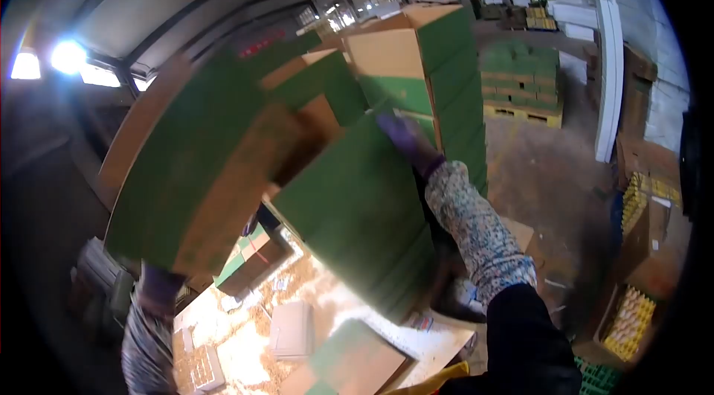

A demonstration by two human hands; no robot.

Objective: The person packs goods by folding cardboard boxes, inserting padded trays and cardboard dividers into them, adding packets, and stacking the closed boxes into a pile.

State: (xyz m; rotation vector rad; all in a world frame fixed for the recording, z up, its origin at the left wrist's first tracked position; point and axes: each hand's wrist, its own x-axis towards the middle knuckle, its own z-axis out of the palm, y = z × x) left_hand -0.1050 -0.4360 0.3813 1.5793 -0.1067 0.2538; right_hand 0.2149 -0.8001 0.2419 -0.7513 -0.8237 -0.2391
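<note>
My left hand (pixel 160 287), in a purple glove, is under the lower end of a large green and brown cardboard box (pixel 186 164). That box is tilted and blurred at the left; its bulk hides most of the fingers. My right hand (pixel 405 138), also gloved in purple, lies with its fingers stretched out along the top edge of a stack of green cardboard boxes (pixel 357 209). The fingers are slightly blurred. This stack stands on the brightly lit table (pixel 305 283). Behind the right hand rises a taller stack of green boxes (pixel 454 75), with an open one on top.
Beyond the table edge, a smaller green and brown box (pixel 249 261) has a gloved hand (pixel 251 224) beside it. A flat carton piece (pixel 346 365) lies in front. Green boxes (pixel 520 75) stand on a yellow pallet (pixel 524 114). Yellow trays (pixel 631 320) fill a carton at right.
</note>
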